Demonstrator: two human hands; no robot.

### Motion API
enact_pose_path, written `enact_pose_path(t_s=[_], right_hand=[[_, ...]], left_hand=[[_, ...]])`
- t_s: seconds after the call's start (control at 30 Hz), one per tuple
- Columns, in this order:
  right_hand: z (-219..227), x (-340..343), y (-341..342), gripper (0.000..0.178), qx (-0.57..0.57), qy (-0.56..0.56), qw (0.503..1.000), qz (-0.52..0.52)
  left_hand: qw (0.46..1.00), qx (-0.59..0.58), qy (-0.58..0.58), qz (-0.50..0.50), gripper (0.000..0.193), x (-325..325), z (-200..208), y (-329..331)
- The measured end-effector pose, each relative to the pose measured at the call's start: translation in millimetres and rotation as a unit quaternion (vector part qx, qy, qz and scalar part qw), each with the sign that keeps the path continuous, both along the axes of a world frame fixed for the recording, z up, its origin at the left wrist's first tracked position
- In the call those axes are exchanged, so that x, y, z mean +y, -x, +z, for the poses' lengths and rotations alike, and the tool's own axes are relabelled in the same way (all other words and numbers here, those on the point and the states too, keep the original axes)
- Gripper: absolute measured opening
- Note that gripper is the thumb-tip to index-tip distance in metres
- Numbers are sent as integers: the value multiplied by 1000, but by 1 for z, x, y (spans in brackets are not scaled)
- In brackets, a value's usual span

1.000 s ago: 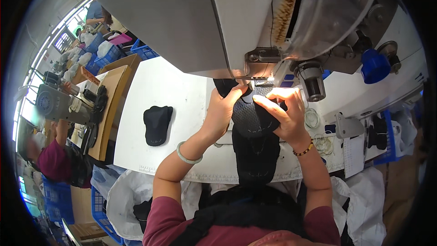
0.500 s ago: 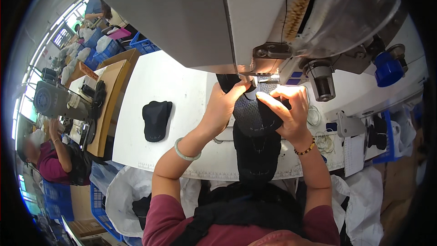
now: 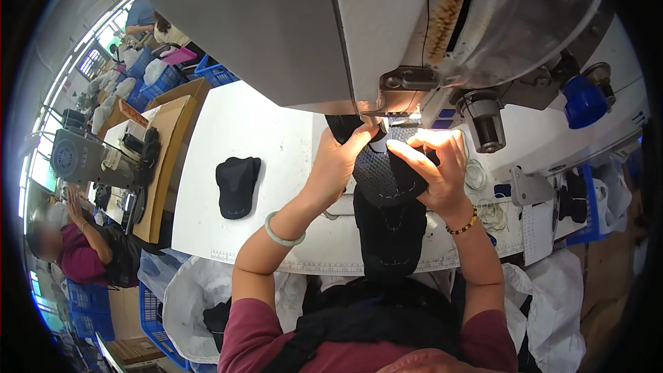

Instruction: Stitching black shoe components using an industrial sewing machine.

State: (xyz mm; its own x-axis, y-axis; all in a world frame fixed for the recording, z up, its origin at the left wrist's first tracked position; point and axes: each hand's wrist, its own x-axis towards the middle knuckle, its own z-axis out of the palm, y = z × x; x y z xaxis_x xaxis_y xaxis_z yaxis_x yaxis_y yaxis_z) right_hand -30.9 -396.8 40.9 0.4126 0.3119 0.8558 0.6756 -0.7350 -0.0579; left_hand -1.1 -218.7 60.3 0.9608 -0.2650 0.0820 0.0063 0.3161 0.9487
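Note:
A black fabric piece with a textured, shiny patch [image 3: 376, 171] lies under the lit needle area of a sewing machine [image 3: 407, 81]. My left hand [image 3: 337, 162] grips its left side, thumb stretched up near the needle. On the other side my right hand [image 3: 445, 166] pinches it, index finger pointing in at a small pale patch and the other fingers curled. Part of the piece near the presser is hidden by the machine head and my fingers. Below it, a plain black fabric piece [image 3: 390, 238] with small pale stitch marks reaches over the table's near edge.
Another black piece [image 3: 237, 188] rests on the white table [image 3: 197, 224] to the left. Coiled thread [image 3: 476, 176] lies right of my hand. White sacks [image 3: 186, 304] and a blue crate [image 3: 153, 321] sit below the table. A co-worker [image 3: 83, 252] sits far left by another machine.
My hands and the fabric piece keep nearly the same place under the needle. The view has shifted slightly. At the far left, the co-worker's hand has moved.

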Motion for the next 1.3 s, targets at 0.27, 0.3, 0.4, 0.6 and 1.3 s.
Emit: enact_pose_path(t_s=[0.27,0.3,0.4,0.6,1.3], right_hand=[[6,-9,-9,37,-6,-15,999,48],[6,-10,-12,36,-14,-14,998,58],[-4,-13,-16,35,-44,-5,996,73],[8,-12,-11,32,-28,65,995,73],[9,1,0,57,29,26,999,29]], left_hand=[[996,-35,-81,-22,19,10,12,6],[996,-20,-73,-37,19,11,13,5],[997,-9,-48,-56,20,12,12,4],[998,-2,-35,-60,21,15,10,1],[997,18,20,-68,12,13,11,-6]])
